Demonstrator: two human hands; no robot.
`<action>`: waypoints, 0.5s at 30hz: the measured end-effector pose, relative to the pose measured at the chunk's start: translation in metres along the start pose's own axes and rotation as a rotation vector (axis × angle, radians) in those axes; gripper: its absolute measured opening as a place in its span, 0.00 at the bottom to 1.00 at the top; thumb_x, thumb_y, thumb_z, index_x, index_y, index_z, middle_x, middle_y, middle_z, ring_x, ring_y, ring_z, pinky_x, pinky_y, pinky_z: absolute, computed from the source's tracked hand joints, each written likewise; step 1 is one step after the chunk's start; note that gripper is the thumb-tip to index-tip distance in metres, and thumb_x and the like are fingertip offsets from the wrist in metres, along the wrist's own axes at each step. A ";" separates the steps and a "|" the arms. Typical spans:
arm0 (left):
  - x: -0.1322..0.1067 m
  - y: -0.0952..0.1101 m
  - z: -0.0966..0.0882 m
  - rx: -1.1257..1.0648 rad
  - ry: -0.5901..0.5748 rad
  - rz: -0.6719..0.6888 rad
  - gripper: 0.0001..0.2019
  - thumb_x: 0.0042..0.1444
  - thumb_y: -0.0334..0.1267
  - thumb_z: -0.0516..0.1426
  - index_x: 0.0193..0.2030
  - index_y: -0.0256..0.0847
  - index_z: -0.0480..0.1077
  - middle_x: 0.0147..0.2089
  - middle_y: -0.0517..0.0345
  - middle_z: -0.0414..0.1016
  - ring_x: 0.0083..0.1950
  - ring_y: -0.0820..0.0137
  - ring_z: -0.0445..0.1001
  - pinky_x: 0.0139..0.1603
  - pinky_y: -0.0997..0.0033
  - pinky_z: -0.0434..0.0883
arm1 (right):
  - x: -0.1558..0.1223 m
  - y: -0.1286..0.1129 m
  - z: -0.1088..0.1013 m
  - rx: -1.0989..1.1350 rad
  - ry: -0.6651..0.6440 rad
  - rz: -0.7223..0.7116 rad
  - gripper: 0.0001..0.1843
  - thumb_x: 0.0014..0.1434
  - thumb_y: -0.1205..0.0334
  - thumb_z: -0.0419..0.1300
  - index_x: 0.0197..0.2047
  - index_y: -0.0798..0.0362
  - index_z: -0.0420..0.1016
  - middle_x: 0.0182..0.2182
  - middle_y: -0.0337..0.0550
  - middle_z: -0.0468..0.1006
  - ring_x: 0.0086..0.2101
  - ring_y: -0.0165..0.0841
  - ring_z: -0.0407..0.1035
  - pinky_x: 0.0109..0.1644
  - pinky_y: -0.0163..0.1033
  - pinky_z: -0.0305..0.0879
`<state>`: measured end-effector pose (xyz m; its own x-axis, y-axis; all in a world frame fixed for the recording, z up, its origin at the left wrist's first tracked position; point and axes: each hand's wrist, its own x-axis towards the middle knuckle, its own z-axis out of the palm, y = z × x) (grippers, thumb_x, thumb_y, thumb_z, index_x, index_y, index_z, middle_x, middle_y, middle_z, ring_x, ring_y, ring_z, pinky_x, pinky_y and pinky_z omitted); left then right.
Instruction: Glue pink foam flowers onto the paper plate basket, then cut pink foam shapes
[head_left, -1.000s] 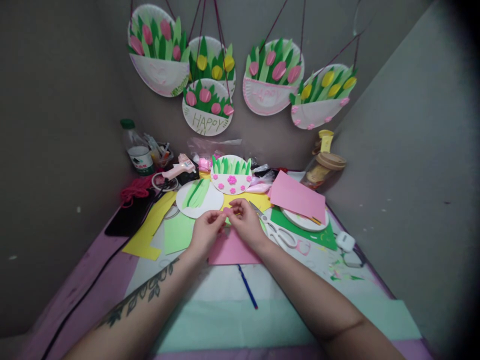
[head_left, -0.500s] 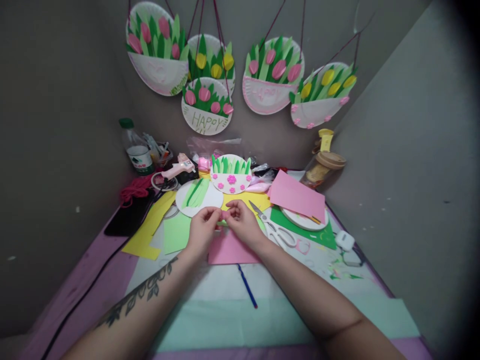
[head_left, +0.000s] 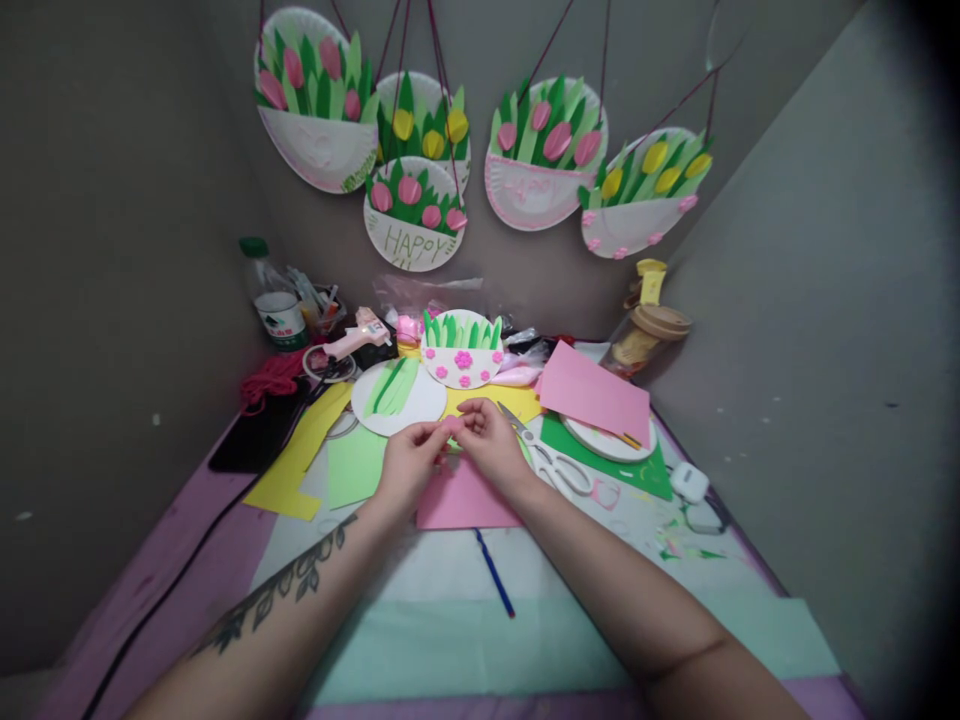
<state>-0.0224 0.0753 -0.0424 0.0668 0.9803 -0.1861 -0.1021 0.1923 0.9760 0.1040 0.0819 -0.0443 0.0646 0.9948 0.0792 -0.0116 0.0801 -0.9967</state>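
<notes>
A small pink paper piece (head_left: 452, 425) is pinched between the fingertips of both hands; its outline is mostly covered by them. My left hand (head_left: 411, 458) grips it from the left, fingers closed. From the other side my right hand (head_left: 487, 440) closes thumb and finger on it. Below the hands lies a pink paper sheet (head_left: 466, 500). White-handled scissors (head_left: 551, 458) rest just right of my right hand. Behind the hands stands a half paper plate basket (head_left: 463, 350) with green paper leaves and pink flowers. Loose green strips lie on a white plate (head_left: 431, 400).
Yellow paper (head_left: 289, 480) and light green paper (head_left: 349, 470) lie left. At right are a pink sheet stack (head_left: 592, 395), dark green paper (head_left: 660, 470) and a white case (head_left: 688, 482). A blue pencil (head_left: 495, 575) lies in front. A glue gun (head_left: 360, 335) and bottle (head_left: 274, 300) stand back left.
My fingers have shifted slightly around the pink paper piece, and the left hand sits a touch lower. Everything on the table stays where it was.
</notes>
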 end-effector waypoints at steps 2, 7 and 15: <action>0.000 0.001 0.000 0.000 0.011 0.007 0.18 0.45 0.50 0.63 0.31 0.34 0.75 0.21 0.60 0.70 0.22 0.77 0.64 0.23 0.78 0.62 | 0.000 -0.001 0.000 0.028 0.009 0.015 0.15 0.48 0.60 0.63 0.39 0.51 0.64 0.24 0.32 0.70 0.26 0.28 0.67 0.31 0.34 0.62; -0.002 0.008 -0.001 0.005 0.055 0.010 0.16 0.44 0.48 0.63 0.30 0.34 0.75 0.22 0.60 0.71 0.22 0.77 0.64 0.23 0.78 0.62 | 0.003 -0.001 -0.004 0.083 0.001 0.072 0.16 0.45 0.61 0.64 0.36 0.51 0.65 0.23 0.32 0.71 0.26 0.28 0.68 0.30 0.34 0.62; -0.003 0.008 0.000 0.045 0.039 -0.003 0.15 0.45 0.47 0.62 0.28 0.34 0.74 0.21 0.60 0.71 0.23 0.76 0.64 0.24 0.78 0.62 | 0.004 -0.001 -0.006 0.056 0.021 0.057 0.12 0.43 0.64 0.62 0.33 0.52 0.65 0.20 0.30 0.69 0.22 0.27 0.66 0.28 0.33 0.59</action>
<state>-0.0239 0.0737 -0.0336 0.0280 0.9808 -0.1928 -0.0571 0.1941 0.9793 0.1108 0.0857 -0.0434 0.0836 0.9963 0.0214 -0.0714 0.0274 -0.9971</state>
